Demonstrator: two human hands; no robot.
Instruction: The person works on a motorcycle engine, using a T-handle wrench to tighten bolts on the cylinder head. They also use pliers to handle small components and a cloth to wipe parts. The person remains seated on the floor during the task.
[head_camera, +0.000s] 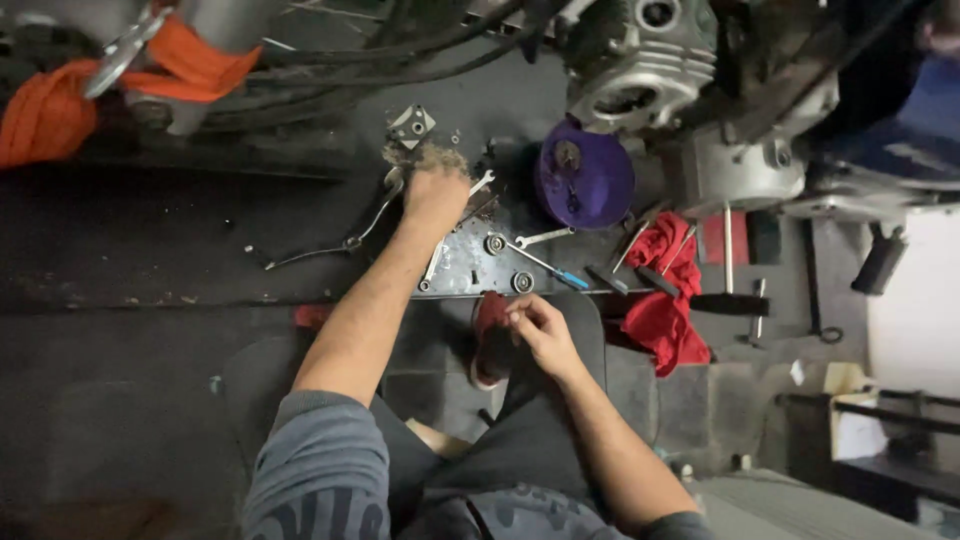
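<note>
The left hand (436, 196) reaches to the far edge of the metal plate (470, 262), fingers curled down on a wrench (480, 183) — whether they grip it is hidden. The right hand (540, 330) rests near the plate's near edge, fingertips pinched together — what they hold I cannot tell. A red rag (662, 300) lies right.

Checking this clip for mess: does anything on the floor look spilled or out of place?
Yes. A loose pile of sawdust-like grit lies on the dark floor just beyond the left hand, beside the spanners. A red rag lies crumpled over the tools.
</note>
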